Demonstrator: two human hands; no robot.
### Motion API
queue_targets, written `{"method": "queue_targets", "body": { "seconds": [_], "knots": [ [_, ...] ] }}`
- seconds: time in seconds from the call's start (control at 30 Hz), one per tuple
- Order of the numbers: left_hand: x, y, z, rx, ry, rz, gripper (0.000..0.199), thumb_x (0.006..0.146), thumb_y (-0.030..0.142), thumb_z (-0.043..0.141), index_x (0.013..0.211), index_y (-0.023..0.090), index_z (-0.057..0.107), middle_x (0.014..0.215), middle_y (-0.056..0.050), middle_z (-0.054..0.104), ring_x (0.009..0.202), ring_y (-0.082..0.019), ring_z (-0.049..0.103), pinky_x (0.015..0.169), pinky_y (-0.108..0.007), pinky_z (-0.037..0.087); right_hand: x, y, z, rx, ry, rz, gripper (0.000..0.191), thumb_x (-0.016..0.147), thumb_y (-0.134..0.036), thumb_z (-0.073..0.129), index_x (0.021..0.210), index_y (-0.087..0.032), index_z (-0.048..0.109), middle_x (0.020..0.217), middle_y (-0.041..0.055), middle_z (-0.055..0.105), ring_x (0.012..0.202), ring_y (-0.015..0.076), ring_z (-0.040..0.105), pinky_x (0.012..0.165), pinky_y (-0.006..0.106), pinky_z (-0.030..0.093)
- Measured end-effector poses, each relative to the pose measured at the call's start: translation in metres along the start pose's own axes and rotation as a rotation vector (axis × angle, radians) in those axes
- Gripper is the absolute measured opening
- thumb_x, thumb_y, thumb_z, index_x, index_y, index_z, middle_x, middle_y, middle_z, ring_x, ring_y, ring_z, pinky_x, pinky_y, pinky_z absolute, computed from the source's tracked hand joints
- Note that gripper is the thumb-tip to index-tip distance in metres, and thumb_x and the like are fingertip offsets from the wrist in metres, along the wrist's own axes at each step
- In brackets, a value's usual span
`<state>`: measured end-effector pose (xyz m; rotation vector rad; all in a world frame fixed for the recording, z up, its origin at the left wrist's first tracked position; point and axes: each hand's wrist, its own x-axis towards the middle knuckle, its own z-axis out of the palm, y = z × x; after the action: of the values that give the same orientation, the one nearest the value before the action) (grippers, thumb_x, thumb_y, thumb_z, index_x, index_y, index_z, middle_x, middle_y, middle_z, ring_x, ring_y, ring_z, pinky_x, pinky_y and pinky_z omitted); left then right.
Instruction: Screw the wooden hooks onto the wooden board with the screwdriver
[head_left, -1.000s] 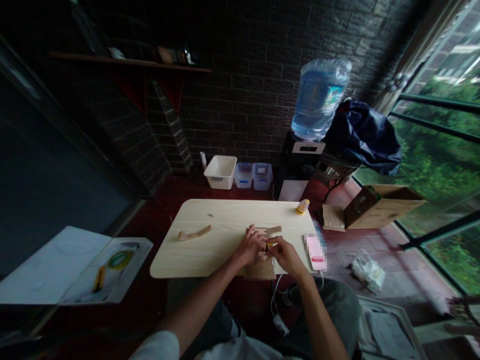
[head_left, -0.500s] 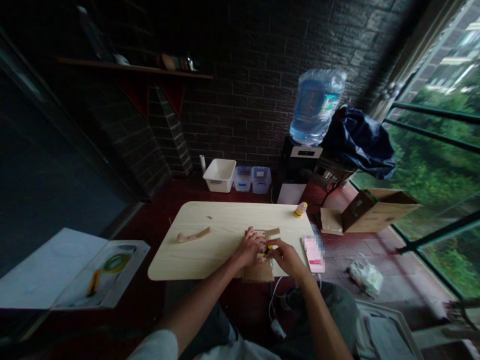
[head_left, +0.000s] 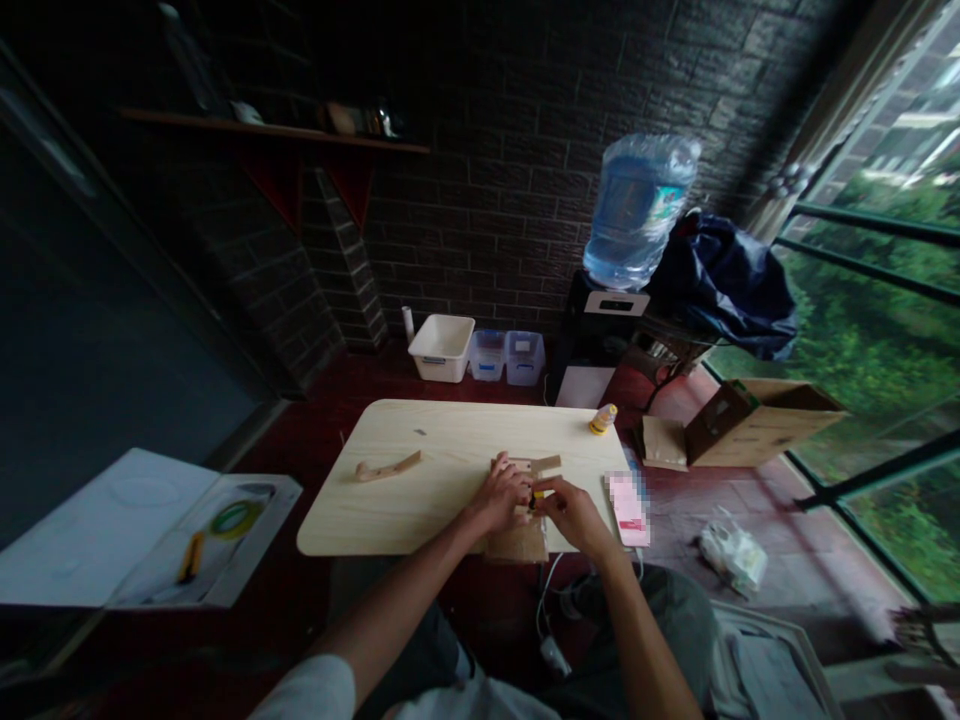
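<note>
Near the front edge of the pale wooden table (head_left: 435, 430), my left hand (head_left: 501, 494) presses down over light wooden pieces, its fingers bent. Close on its right, my right hand (head_left: 566, 507) has its fingers pinched on a small yellow and black item (head_left: 536, 496). Under both hands lies a piece of brown cardboard (head_left: 519, 544) that reaches the table edge. A flat wooden strip (head_left: 547, 463) sticks out beyond the fingers. What my left fingers touch is partly hidden.
A curved wooden piece (head_left: 390, 468) lies left on the table. At the right are a yellow-capped bottle (head_left: 602, 419) and a pink-screened phone (head_left: 628, 508). An open white case (head_left: 217, 540) with a yellow tool stands at left; a white cable hangs at the front.
</note>
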<state>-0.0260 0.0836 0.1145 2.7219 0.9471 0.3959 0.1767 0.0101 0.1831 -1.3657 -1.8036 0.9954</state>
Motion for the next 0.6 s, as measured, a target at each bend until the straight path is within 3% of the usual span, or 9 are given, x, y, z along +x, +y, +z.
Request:
{"method": "queue_targets", "body": {
  "seconds": [0.3, 0.6],
  "knots": [
    [0.0003, 0.0025, -0.0037, -0.013, 0.006, -0.024, 0.033, 0.076, 0.044, 0.082, 0.105, 0.032, 0.075, 0.131, 0.0, 0.068, 0.128, -0.028, 0.052, 0.128, -0.062, -0.003, -0.0041, 0.0047, 0.0059, 0.017, 0.084, -0.051, 0.024, 0.095, -0.028, 0.057, 0.114, -0.02, 0.07, 0.092, 0.0058, 0.078, 0.077, 0.0179, 0.072, 0.069, 0.027, 0.054],
    [0.0001, 0.0029, -0.003, -0.002, 0.007, -0.03, 0.031, 0.079, 0.051, 0.078, 0.101, 0.029, 0.076, 0.13, -0.002, 0.068, 0.128, -0.029, 0.053, 0.129, -0.06, -0.002, -0.0008, 0.0098, 0.0067, 0.013, 0.039, -0.048, 0.034, 0.092, -0.023, 0.055, 0.124, -0.02, 0.068, 0.086, 0.0029, 0.077, 0.071, 0.0161, 0.068, 0.069, 0.026, 0.052]
  ]
}}
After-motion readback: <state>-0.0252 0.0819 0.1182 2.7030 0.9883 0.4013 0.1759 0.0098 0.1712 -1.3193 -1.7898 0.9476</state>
